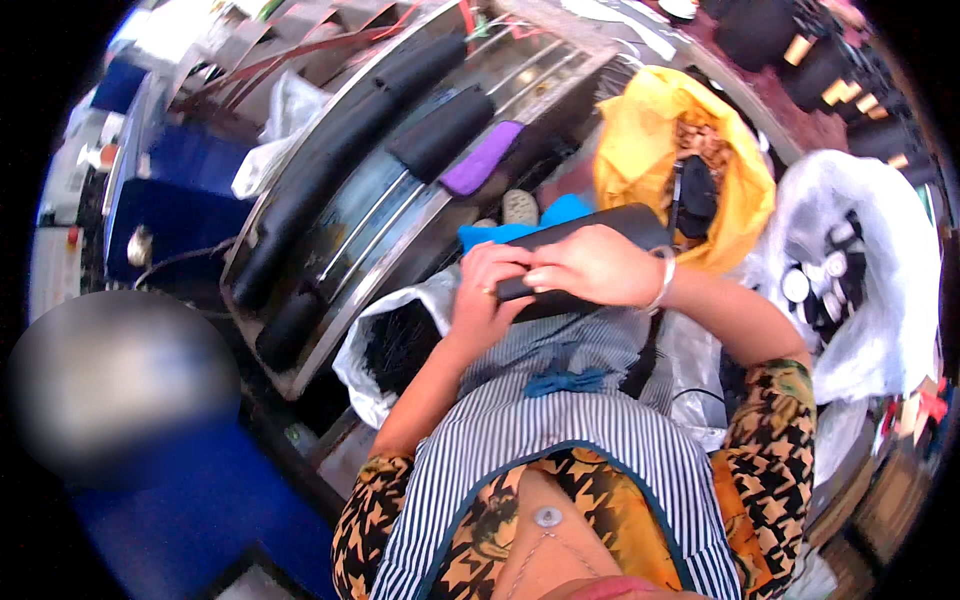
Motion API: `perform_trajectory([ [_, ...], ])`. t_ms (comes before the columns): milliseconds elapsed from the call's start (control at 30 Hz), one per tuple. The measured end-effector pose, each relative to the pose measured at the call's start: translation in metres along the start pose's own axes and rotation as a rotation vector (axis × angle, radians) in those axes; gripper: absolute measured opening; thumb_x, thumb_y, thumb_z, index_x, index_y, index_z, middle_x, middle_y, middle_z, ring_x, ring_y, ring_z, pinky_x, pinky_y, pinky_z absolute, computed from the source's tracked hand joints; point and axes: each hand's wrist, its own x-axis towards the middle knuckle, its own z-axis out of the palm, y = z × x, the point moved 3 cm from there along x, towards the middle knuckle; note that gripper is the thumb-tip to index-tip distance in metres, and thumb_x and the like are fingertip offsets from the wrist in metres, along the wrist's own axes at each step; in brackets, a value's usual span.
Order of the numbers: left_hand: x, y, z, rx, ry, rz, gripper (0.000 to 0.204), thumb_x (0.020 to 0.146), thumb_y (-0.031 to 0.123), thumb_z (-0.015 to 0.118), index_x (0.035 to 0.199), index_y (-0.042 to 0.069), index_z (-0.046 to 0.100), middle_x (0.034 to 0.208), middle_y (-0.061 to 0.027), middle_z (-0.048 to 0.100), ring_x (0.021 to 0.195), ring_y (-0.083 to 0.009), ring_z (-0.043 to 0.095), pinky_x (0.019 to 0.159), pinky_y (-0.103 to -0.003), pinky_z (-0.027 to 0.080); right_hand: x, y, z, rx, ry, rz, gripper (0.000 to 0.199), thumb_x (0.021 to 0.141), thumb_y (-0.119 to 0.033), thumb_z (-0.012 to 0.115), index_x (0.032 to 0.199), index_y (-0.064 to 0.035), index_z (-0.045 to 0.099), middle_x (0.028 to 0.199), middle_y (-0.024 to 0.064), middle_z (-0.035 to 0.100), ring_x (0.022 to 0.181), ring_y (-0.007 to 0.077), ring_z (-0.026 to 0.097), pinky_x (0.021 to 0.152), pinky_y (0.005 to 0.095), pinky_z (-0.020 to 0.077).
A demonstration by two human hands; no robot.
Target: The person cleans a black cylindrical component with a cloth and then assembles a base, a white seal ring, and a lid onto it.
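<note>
**Steadying one end across the lap**

I'm looking down past the striped apron (600, 418) at the black piece (632, 220), which is lying aslant just above the lap. The left hand (490, 290) is grasping the near end; the right hand (590, 268) is reaching over the top, its grip also grasping the piece, fingertips meeting the left's. I'm not making out exactly what those fingertips are pinching.

To handle it well, I'm favouring a firm left grip for bracing and lighter pressure from the right, so the surface isn't creasing or twisting. Beyond it, blue material (565, 208) is showing, and the yellow bag (622, 150) is standing near the far end, so I'm minding its rim. Farther left, the worktop (380, 275) is carrying long black rolls (320, 175) and a purple piece (483, 158).
</note>
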Motion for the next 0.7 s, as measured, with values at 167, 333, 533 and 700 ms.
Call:
perform_trajectory([
  [167, 0.007, 0.021, 0.001, 0.043, -0.023, -0.106, 0.037, 0.075, 0.005, 0.073, 0.109, 0.005, 0.057, 0.112, -0.0154, 0.062, 0.113, -0.0347, 0.055, 0.109, -0.050, 0.033, -0.017, -0.014, 0.012, -0.600, 0.226, -0.234, 0.024, 0.084, -0.032, 0.059, 0.091, -0.0089, 0.054, 0.075, 0.0075, 0.056, 0.072, 0.0226, 0.064, 0.061, 0.0397, 0.0526],
  [333, 0.001, 0.038, 0.016, 0.096, -0.129, -0.055, 0.030, 0.084, 0.001, 0.060, 0.110, 0.005, 0.046, 0.108, -0.0182, 0.062, 0.110, -0.0369, 0.058, 0.113, -0.058, 0.025, -0.041, -0.017, 0.006, -0.306, 0.161, -0.078, 0.039, 0.086, -0.041, 0.062, 0.091, -0.0023, 0.058, 0.066, 0.0153, 0.065, 0.061, 0.0328, 0.067, 0.048, 0.0424, 0.0491],
  [533, 0.001, 0.029, 0.009, 0.032, -0.139, -0.244, 0.052, 0.085, 0.011, 0.069, 0.131, 0.003, 0.047, 0.122, -0.0168, 0.058, 0.122, -0.0334, 0.052, 0.115, -0.050, 0.026, -0.080, -0.006, -0.009, -0.328, 0.754, -0.007, 0.031, 0.076, -0.040, 0.066, 0.090, -0.0129, 0.059, 0.087, 0.0045, 0.053, 0.084, 0.0233, 0.057, 0.071, 0.0373, 0.0487],
  [700, 0.014, 0.031, 0.005, -0.071, -0.129, -0.296, 0.049, 0.083, 0.010, 0.069, 0.128, 0.001, 0.050, 0.114, -0.0144, 0.061, 0.116, -0.0288, 0.056, 0.114, -0.048, 0.028, -0.239, 0.096, 0.035, -0.471, 0.839, 0.828, 0.014, 0.088, -0.018, 0.053, 0.088, -0.0091, 0.064, 0.091, 0.0132, 0.065, 0.081, 0.0326, 0.064, 0.071, 0.0450, 0.0521],
])
